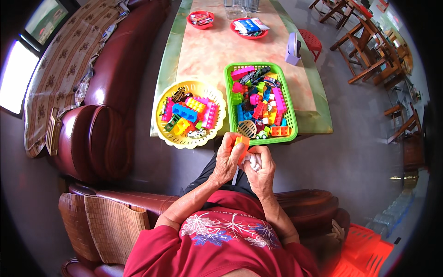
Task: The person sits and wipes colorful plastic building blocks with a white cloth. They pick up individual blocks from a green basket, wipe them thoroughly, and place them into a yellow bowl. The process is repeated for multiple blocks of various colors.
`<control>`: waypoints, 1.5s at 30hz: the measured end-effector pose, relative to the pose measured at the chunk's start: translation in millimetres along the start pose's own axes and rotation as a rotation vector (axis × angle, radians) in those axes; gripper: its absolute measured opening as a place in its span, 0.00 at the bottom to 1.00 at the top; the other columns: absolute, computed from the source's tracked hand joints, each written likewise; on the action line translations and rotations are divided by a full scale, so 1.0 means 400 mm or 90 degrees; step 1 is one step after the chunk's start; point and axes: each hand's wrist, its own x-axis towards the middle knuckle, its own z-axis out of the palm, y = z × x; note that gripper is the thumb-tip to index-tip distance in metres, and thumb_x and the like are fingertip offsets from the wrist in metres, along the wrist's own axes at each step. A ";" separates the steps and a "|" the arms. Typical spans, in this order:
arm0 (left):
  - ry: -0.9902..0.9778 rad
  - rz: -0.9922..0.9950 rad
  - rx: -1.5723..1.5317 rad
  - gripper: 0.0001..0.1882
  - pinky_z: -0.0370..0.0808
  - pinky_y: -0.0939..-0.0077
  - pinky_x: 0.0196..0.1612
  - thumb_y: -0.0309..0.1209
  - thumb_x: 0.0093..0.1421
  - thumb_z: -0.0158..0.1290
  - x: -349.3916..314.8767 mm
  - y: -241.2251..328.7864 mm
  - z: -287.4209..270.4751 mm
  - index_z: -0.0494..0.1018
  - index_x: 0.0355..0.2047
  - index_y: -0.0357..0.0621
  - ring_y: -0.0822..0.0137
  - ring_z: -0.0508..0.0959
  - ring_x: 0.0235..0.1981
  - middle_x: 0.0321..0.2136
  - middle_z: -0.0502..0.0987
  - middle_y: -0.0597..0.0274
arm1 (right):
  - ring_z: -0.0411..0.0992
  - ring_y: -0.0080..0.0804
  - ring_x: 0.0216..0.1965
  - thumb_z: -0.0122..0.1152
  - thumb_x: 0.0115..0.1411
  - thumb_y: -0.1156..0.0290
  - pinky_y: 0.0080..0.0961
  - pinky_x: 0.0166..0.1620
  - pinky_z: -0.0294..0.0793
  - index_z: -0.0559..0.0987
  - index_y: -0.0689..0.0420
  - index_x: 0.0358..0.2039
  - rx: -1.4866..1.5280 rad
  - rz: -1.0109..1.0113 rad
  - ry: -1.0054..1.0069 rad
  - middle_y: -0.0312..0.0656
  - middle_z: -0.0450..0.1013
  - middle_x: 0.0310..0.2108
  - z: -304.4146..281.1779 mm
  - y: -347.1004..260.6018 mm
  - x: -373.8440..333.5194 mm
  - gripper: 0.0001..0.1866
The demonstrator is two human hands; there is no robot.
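My left hand [226, 161] pinches an orange toy building block [244, 141] just in front of the table's near edge. Close beside it, my right hand [262, 174] is closed around a crumpled white cloth [253, 161], which is up against the block. Beyond my hands stands a green basket [272, 140] full of colourful blocks and small toy cars. To its left, a yellow scalloped basket [162, 131] holds more blocks, among them a blue block [184, 112], and a few toy vehicles. Parts of the block are hidden behind my fingers.
Two red bowls with packets, a red bowl [200, 27] at left among them, sit far back on the marble-look table [207, 55]. A lilac holder [292, 50] stands near the right edge. A dark red sofa [122, 51] runs along the left; wooden chairs [362, 51] are at right.
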 end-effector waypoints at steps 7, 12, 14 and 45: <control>0.021 -0.091 -0.076 0.14 0.67 0.85 0.32 0.40 0.68 0.45 0.008 -0.034 -0.038 0.70 0.41 0.42 0.80 0.68 0.29 0.30 0.72 0.69 | 0.70 0.21 0.25 0.61 0.53 0.79 0.20 0.30 0.70 0.74 0.60 0.34 0.106 0.166 -0.330 0.38 0.71 0.28 -0.085 -0.009 0.010 0.08; 0.005 -0.231 -0.400 0.22 0.71 0.79 0.28 0.47 0.68 0.41 0.030 -0.025 -0.038 0.71 0.47 0.43 0.76 0.73 0.29 0.32 0.74 0.67 | 0.72 0.23 0.33 0.58 0.56 0.82 0.20 0.34 0.73 0.71 0.62 0.41 0.146 0.044 -0.118 0.38 0.70 0.35 -0.083 0.008 -0.005 0.11; -0.022 -0.315 -0.488 0.25 0.72 0.76 0.28 0.51 0.67 0.41 0.026 -0.028 -0.028 0.71 0.49 0.43 0.72 0.74 0.32 0.32 0.74 0.65 | 0.72 0.28 0.36 0.58 0.55 0.83 0.24 0.37 0.75 0.71 0.62 0.42 0.120 0.035 -0.052 0.41 0.69 0.40 -0.082 -0.013 0.017 0.14; 0.025 -0.279 -0.364 0.16 0.75 0.72 0.35 0.43 0.67 0.44 0.014 -0.010 -0.017 0.66 0.47 0.47 0.72 0.74 0.37 0.37 0.72 0.64 | 0.70 0.46 0.39 0.56 0.48 0.85 0.37 0.43 0.73 0.76 0.59 0.43 -0.259 -0.268 -0.047 0.46 0.70 0.40 0.005 -0.015 0.093 0.20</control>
